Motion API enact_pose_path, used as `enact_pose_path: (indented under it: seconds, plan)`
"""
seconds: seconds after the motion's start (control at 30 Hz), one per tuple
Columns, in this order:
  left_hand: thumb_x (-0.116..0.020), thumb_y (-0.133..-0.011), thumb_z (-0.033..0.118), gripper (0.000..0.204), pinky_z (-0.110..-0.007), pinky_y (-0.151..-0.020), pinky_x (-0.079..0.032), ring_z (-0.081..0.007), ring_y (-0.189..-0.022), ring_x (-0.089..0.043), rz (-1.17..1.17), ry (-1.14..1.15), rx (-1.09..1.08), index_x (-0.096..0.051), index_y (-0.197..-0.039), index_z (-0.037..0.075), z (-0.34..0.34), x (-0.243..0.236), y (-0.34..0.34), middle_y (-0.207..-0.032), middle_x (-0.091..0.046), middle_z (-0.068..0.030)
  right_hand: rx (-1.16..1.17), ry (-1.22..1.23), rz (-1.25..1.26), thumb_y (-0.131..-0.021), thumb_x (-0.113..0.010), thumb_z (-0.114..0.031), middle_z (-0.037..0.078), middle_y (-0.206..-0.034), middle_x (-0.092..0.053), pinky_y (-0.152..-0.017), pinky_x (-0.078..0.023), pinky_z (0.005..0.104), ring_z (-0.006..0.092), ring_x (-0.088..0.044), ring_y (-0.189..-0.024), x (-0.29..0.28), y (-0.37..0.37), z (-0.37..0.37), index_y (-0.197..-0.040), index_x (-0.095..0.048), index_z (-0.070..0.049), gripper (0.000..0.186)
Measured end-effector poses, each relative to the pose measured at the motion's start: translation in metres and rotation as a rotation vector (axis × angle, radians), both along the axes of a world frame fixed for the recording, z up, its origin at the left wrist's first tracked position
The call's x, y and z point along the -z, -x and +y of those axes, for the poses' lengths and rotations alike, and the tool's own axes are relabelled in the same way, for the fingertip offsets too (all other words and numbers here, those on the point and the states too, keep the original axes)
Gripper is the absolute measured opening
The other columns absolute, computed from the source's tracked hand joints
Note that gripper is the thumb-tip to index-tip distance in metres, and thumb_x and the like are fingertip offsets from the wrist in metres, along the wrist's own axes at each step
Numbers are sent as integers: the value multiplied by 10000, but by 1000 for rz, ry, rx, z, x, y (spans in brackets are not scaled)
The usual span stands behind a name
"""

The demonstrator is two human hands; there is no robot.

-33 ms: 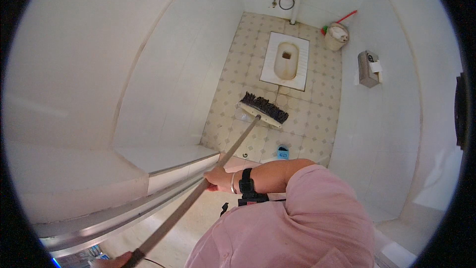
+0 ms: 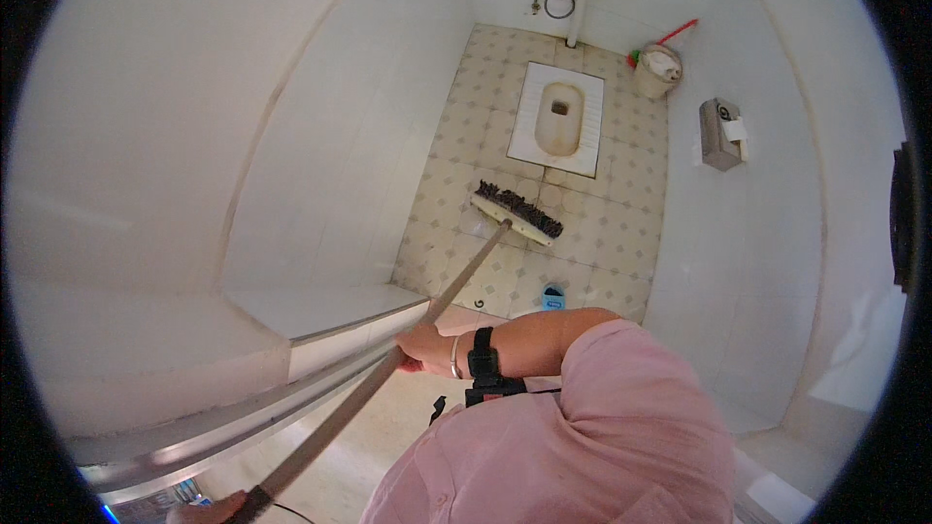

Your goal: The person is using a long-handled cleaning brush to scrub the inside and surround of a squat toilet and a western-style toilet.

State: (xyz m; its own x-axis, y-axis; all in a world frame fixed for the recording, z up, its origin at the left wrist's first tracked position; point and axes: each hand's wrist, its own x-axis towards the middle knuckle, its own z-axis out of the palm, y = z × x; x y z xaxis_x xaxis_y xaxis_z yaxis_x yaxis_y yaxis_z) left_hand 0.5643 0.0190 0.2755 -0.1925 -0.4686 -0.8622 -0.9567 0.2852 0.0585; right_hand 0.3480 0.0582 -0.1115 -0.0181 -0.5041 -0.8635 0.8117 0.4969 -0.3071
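My right hand [image 2: 417, 346] is closed round the middle of a long brown handle belonging to a mop [image 2: 469, 275]. Lower down, at the bottom left, my left hand [image 2: 209, 508] grips the handle near its dark end; part of this hand is cut off by the picture's rim. The mop's wide pale head, with dark grey strands, rests on the patterned tile floor [image 2: 607, 216]. Just beyond it lies a white squat toilet [image 2: 524, 133] with brownish stains in its bowl. A bracelet and a black strap are on my right wrist.
White tiled walls close in on both sides. At the far right stands a waste bin [image 2: 655, 78] beside a red-handled brush [image 2: 678, 31]. A tissue dispenser [image 2: 719, 134] hangs on the right wall. A blue slipper [image 2: 553, 297] lies near my right arm. A raised ledge [image 2: 359, 312] borders the left.
My left hand and the lower end of the handle have shifted slightly to the left. The mop head has barely moved; both hands keep their grip.
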Motion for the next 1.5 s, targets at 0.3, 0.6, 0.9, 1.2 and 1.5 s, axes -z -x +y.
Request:
enact_pose_path:
  seconds: [0.3, 0.6, 0.9, 1.2, 1.5]
  plan:
    - [-580, -722, 142, 493, -326, -715, -430, -236, -794, -568, 26, 44, 276, -490, -1184, -4, -16, 48, 93, -943, -588, -207, 232, 86, -14, -809, -552, -130, 132, -784, -544, -547, -502, 372, 247, -566, -669, 53, 93, 21, -858, -483, 30, 182]
    - [-584, -730, 275, 672, -405, -595, -466, -333, -655, -603, -105, -29, 674, -302, -1335, 197, 18, 173, 259, -693, -606, -160, 446, -110, 680, -749, -590, -121, 144, -668, -556, -544, -437, 406, 256, -566, -655, 269, 237, 62, -743, -531, 32, 163]
    - [-542, -719, 180, 646, -418, -547, -452, -323, -615, -585, 56, 53, 892, -304, -1319, 167, 39, 179, 394, -669, -594, -130, 858, -108, 364, -767, -512, -73, 115, -739, -454, -444, -411, 337, 208, -469, -572, 178, 388, 93, -907, -401, 42, 213]
    - [-522, -718, 158, 640, -414, -567, -456, -327, -629, -586, 32, 79, 930, -308, -1321, 175, 36, 171, 478, -669, -593, -133, 918, -95, 392, -752, -522, -62, 115, -732, -444, -487, -404, 367, 213, -442, -598, 160, 462, 101, -864, -424, 29, 174]
    - [-557, -706, 161, 637, -410, -560, -468, -327, -578, -583, 28, 145, 991, -354, -1306, 220, 39, 161, 471, -642, -583, -155, 1014, -15, 311, -760, -556, -103, 105, -740, -439, -510, -417, 386, 220, -458, -633, 158, 447, 107, -850, -423, 30, 208]
